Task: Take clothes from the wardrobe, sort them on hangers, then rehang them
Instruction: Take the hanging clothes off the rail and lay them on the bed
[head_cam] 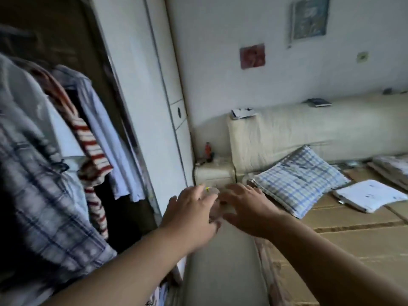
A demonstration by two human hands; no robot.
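The open wardrobe (66,40) fills the left of the head view. Inside hang a blue plaid shirt (39,184), a red-and-white striped garment (90,146) and a pale blue shirt (103,129). My left hand (192,213) and my right hand (245,210) reach forward side by side in the gap between the wardrobe and the bed. Both have spread, relaxed fingers and hold nothing. They are to the right of the hanging clothes and do not touch them. The picture is blurred by motion.
A white sliding wardrobe door (141,96) stands just behind my hands. A small bedside unit (214,171) with a red bottle (207,150) sits beyond them. To the right are the bed (353,239), a checked pillow (298,180) and a cream headboard (320,127).
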